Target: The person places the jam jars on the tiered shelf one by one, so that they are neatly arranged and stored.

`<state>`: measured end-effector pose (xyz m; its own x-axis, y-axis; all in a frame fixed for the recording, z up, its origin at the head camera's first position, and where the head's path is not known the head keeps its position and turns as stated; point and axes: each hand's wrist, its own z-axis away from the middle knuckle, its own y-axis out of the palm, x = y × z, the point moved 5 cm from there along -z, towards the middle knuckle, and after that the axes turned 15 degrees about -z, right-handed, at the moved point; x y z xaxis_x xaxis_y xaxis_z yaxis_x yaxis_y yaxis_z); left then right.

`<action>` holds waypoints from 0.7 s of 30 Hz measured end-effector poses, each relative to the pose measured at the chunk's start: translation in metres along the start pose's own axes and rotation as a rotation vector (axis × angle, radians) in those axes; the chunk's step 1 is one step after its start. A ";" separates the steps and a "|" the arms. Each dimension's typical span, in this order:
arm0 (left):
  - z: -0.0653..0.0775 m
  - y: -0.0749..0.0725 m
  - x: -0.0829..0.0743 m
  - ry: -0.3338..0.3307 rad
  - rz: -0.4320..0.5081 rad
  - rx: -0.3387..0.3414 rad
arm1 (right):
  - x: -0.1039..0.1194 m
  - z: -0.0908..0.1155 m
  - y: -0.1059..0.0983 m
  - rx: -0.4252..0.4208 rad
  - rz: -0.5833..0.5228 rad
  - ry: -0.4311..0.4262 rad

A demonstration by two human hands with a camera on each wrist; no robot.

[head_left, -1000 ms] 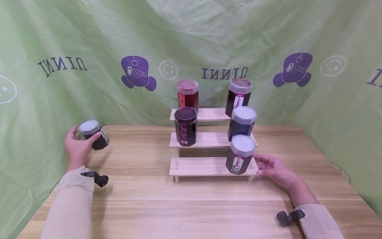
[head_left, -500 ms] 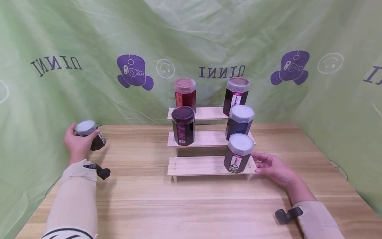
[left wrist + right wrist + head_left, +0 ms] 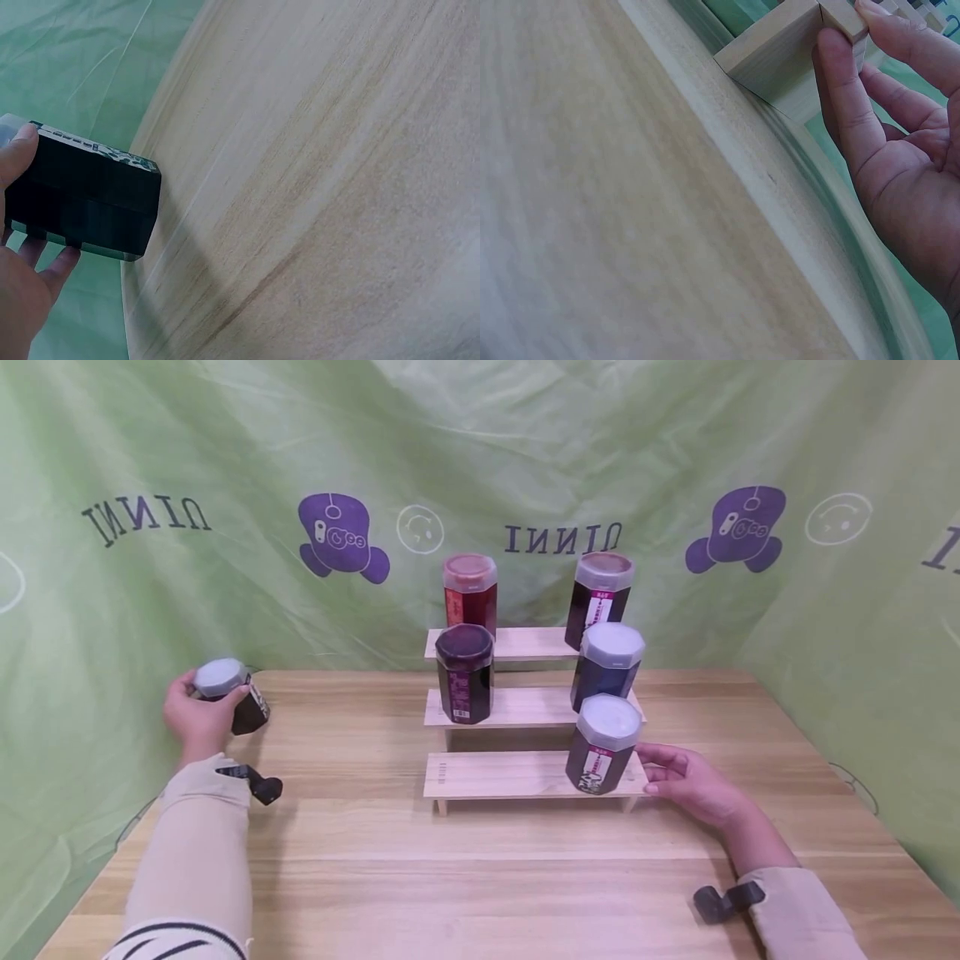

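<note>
At the table's back left, my left hand (image 3: 198,714) grips a dark eight-sided jar (image 3: 249,714) with a whitish lid. Thumb and fingers lie on opposite sides of this jar (image 3: 82,191), which tilts; whether its base touches the table I cannot tell. My right hand (image 3: 697,789) pinches the right end of the lowest step of a pale wooden three-step display stand (image 3: 495,775). Beside those fingers, on that step, stands a white-lidded dark jar (image 3: 600,764). In the right wrist view, thumb and fingers close on the corner of the stand (image 3: 776,64).
The middle step bears a purple-lidded dark jar (image 3: 465,685) on the left and a white-lidded jar (image 3: 603,681) on the right. A red jar (image 3: 480,606) and a dark jar (image 3: 592,610) occupy the top step. A green printed curtain (image 3: 465,460) hangs behind the wooden table (image 3: 375,877).
The head view has shifted slightly. My left wrist has edged forward and right, and striped cloth now shows at the bottom left. Both hands keep their holds; the jars stay put on the stand.
</note>
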<state>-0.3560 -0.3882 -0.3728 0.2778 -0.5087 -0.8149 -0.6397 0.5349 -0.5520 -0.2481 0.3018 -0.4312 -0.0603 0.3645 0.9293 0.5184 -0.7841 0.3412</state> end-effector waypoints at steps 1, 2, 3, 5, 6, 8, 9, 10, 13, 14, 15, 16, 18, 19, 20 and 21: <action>0.001 0.000 0.001 -0.006 0.002 -0.003 | 0.000 0.000 0.001 0.002 0.000 0.001; 0.002 0.000 0.001 -0.013 0.006 -0.006 | 0.000 0.000 0.001 -0.001 0.005 0.004; 0.004 0.000 0.001 -0.018 0.010 -0.009 | 0.001 0.000 0.001 -0.002 0.007 0.005; 0.006 -0.001 0.002 -0.023 0.011 -0.019 | 0.001 0.000 0.002 -0.003 0.010 0.006; 0.007 -0.001 0.002 -0.026 0.009 -0.020 | 0.001 0.000 0.002 -0.004 0.011 0.005; 0.010 -0.001 0.002 -0.026 0.007 -0.023 | 0.002 0.001 0.002 -0.001 0.013 0.000; 0.011 -0.001 0.003 -0.024 0.006 -0.026 | 0.002 0.001 0.002 0.002 0.014 -0.004; 0.013 -0.001 0.003 -0.022 0.008 -0.029 | 0.002 0.001 0.002 0.001 0.017 -0.005; 0.016 -0.002 0.004 -0.027 0.014 -0.029 | 0.002 0.001 0.002 -0.008 0.028 0.001; 0.017 -0.003 0.004 -0.029 0.014 -0.028 | 0.002 0.001 0.001 -0.014 0.029 0.003; 0.019 -0.004 0.004 -0.032 0.011 -0.026 | 0.001 0.001 0.001 -0.018 0.032 0.007; 0.020 -0.004 0.004 -0.037 0.008 -0.024 | 0.001 0.002 0.000 -0.023 0.032 0.010; 0.022 -0.005 0.004 -0.044 -0.001 -0.016 | 0.001 0.002 -0.001 -0.028 0.031 0.014; 0.022 -0.005 0.004 -0.045 -0.007 -0.012 | 0.001 0.002 -0.001 -0.027 0.030 0.013; 0.023 -0.006 0.004 -0.045 -0.012 -0.011 | 0.001 0.001 -0.001 -0.028 0.024 0.012; 0.024 -0.006 0.004 -0.049 -0.011 -0.007 | 0.001 0.001 0.000 -0.026 0.023 0.010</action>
<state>-0.3341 -0.3774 -0.3766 0.3194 -0.4813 -0.8163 -0.6415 0.5243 -0.5601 -0.2473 0.3029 -0.4306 -0.0568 0.3410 0.9384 0.4978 -0.8050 0.3227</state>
